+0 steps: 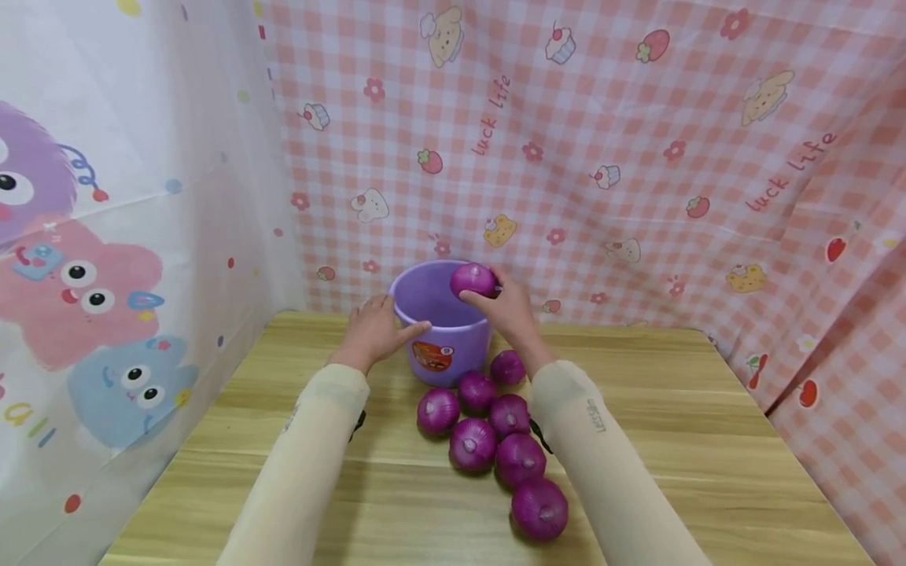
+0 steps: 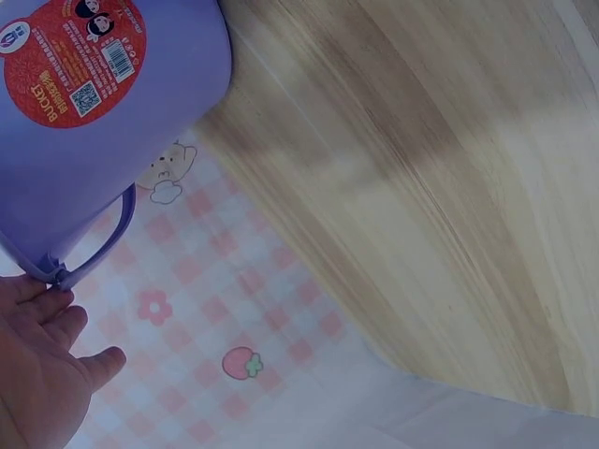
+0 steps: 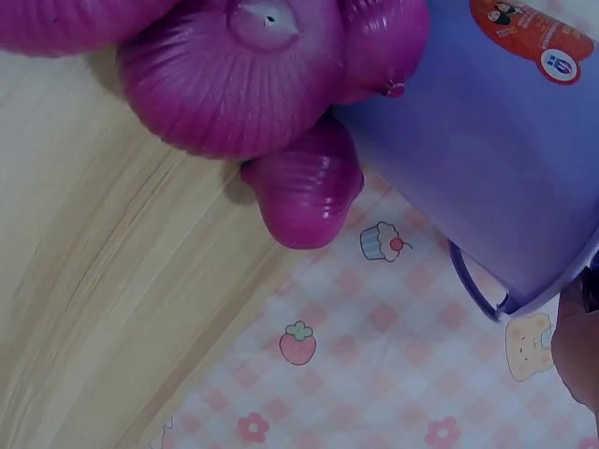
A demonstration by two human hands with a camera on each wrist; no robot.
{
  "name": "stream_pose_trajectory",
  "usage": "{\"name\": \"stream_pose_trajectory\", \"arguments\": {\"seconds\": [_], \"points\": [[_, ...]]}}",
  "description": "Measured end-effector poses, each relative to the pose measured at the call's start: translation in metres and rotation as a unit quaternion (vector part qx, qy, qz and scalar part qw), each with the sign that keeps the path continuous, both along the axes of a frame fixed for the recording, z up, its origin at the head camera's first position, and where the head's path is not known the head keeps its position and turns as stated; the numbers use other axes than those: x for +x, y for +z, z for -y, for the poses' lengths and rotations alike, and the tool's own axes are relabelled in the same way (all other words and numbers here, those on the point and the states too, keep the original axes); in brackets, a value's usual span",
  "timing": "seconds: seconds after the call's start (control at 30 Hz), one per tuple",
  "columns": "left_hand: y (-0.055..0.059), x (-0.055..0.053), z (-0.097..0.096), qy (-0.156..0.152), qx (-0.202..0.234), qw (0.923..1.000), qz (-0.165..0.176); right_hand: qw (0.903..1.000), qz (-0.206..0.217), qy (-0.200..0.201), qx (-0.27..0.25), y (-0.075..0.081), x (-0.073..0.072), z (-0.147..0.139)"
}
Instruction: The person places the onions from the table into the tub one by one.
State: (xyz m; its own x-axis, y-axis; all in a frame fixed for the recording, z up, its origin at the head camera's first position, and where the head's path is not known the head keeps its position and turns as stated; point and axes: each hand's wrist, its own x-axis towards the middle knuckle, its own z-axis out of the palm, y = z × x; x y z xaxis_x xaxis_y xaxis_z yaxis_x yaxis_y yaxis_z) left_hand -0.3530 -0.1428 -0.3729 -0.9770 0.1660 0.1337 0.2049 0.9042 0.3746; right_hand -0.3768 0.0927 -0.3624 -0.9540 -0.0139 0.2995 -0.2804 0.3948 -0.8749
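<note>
A purple bucket [image 1: 451,346] with a red label stands upright on the table. My right hand [image 1: 515,310] grips a purple onion [image 1: 473,280] at the bucket's right rim, over its opening; in the right wrist view this hand [image 3: 578,346] is mostly cut off at the edge. On the bucket's left side, my left hand [image 1: 373,330] rests against the rim, its thumb along the front. The left wrist view shows the left hand [image 2: 42,365] with fairly straight fingers touching the rim by the handle joint [image 2: 58,276]. Several more onions [image 1: 473,445] lie in front of the bucket.
The wooden table [image 1: 658,440] ends at a pink checked cloth [image 1: 566,196] hanging behind the bucket. A white cartoon-print cloth [image 1: 219,196] hangs at left. The nearest onion [image 1: 539,509] lies beside my right sleeve [image 1: 609,464].
</note>
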Motion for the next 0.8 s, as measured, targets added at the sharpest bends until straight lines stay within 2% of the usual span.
{"name": "stream_pose_trajectory", "arguments": {"seconds": [0.37,0.57,0.8], "points": [[0.0023,0.002,-0.0008,0.003,-0.008,1.0,-0.002,0.9998,0.004,-0.011,0.018,-0.0024,-0.0023,0.0062],[0.0015,-0.0001,-0.0005,0.004,-0.014,0.9999,-0.001,0.9997,0.023,-0.004,0.003,-0.002,-0.0027,0.0051],[-0.0006,-0.0021,-0.0002,0.005,-0.013,0.9999,-0.001,0.9997,0.024,-0.001,-0.005,-0.0041,-0.0031,0.0053]]}}
